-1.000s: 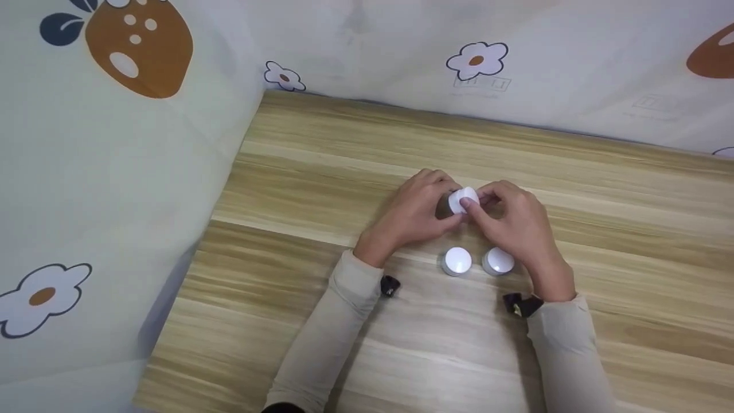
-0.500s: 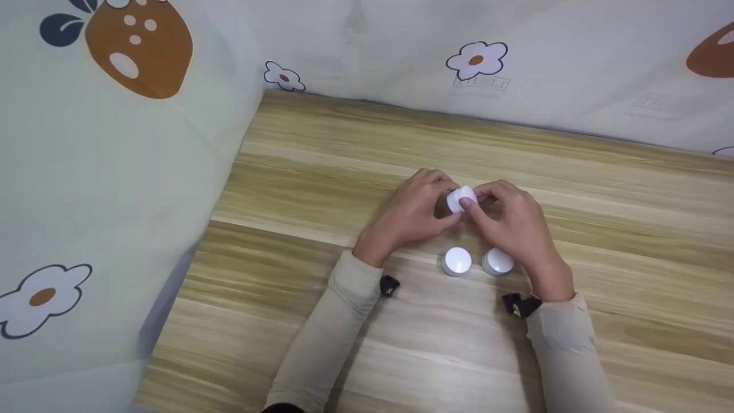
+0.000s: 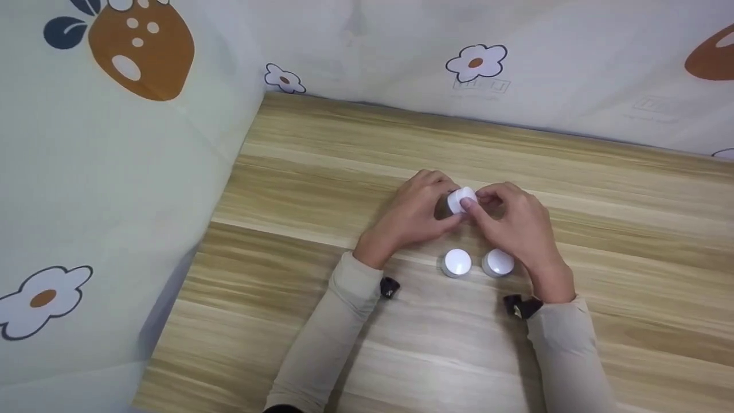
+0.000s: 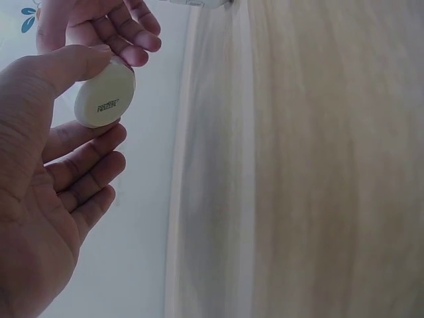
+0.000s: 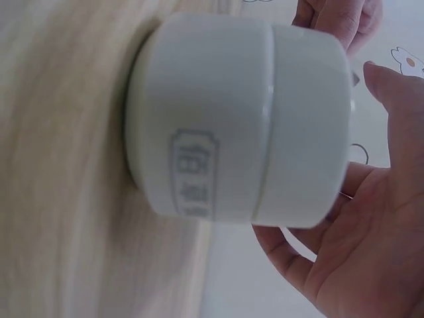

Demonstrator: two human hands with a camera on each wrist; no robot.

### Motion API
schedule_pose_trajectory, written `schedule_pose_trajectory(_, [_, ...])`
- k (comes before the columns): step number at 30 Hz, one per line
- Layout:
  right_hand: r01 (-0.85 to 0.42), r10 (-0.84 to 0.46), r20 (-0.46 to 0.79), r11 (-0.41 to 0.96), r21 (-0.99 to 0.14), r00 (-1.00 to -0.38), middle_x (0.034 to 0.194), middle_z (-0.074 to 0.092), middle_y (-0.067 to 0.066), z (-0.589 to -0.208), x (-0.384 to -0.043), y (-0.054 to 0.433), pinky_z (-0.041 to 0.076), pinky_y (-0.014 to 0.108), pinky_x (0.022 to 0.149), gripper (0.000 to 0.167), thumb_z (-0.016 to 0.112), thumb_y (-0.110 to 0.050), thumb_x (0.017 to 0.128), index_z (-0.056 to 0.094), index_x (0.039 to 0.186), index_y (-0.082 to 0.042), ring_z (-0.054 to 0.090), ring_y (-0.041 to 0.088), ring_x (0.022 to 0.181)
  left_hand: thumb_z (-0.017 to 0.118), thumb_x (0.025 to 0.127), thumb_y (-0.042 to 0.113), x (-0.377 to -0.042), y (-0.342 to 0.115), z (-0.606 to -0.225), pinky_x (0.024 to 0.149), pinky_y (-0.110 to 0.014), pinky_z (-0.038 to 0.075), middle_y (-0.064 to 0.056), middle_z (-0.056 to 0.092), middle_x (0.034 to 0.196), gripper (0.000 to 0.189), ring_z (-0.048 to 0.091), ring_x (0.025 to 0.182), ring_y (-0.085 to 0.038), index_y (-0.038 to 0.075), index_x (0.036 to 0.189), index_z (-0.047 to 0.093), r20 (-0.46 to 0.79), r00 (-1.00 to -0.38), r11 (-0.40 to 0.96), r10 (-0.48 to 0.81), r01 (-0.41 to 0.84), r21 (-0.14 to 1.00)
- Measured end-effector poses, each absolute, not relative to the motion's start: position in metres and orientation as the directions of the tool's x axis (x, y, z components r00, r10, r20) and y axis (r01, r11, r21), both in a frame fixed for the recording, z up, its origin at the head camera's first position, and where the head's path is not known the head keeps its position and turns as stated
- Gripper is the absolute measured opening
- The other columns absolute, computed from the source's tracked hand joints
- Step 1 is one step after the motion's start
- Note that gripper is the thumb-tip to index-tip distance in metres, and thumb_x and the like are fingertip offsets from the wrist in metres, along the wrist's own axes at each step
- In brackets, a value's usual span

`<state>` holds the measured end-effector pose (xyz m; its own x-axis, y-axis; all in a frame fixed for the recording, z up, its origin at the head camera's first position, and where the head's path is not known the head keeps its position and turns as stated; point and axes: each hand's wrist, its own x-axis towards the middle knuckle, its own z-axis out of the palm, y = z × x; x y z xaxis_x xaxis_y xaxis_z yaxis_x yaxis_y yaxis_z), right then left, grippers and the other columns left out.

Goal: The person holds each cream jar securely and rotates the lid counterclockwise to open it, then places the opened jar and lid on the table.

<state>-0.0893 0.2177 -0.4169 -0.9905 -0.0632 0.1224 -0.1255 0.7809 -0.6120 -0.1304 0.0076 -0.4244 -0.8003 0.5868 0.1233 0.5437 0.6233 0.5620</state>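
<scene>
Over the table's middle in the head view, a small white cosmetic jar is held tilted between two hands. My left hand grips it by the side; in the left wrist view its thumb and fingers pinch the jar, whose round end carries a printed code. My right hand pinches the same jar from the other side, thumb lying across it. Nearer me stand two similar lidded jars, a left jar and a right jar close to the right wrist. The right jar, with grey lettering, fills the right wrist view.
The wood-grain tabletop meets a cloth-covered wall with printed flowers at the back and left. Small black devices sit at the left wrist and the right wrist.
</scene>
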Motion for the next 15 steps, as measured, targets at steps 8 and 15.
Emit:
schedule_pose_trajectory(8, [-0.133, -0.077, 0.117, 0.777, -0.615, -0.99, 0.107, 0.078, 0.013, -0.4178, -0.0897, 0.2164, 0.054, 0.053, 0.087, 0.042, 0.074, -0.047, 0.097, 0.077, 0.104, -0.006, 0.073, 0.034, 0.1, 0.075, 0.095, 0.038, -0.1292, 0.009, -0.4238, 0.112, -0.035, 0.05, 0.0, 0.069, 0.128, 0.042, 0.06, 0.126, -0.019, 0.014, 0.13, 0.073, 0.126, -0.802, 0.623, 0.584, 0.543, 0.563])
schedule_pose_trajectory(15, [-0.154, -0.09, 0.134, 0.772, -0.617, -0.987, 0.105, 0.078, 0.014, -0.4185, -0.0886, 0.2174, 0.053, 0.051, 0.084, 0.037, 0.076, -0.041, 0.096, 0.077, 0.103, -0.005, 0.072, 0.033, 0.097, 0.074, 0.095, 0.037, -0.1289, 0.01, -0.4241, 0.112, -0.034, 0.049, 0.0, 0.069, 0.127, 0.042, 0.06, 0.125, -0.018, 0.015, 0.13, 0.073, 0.119, -0.802, 0.629, 0.586, 0.542, 0.558])
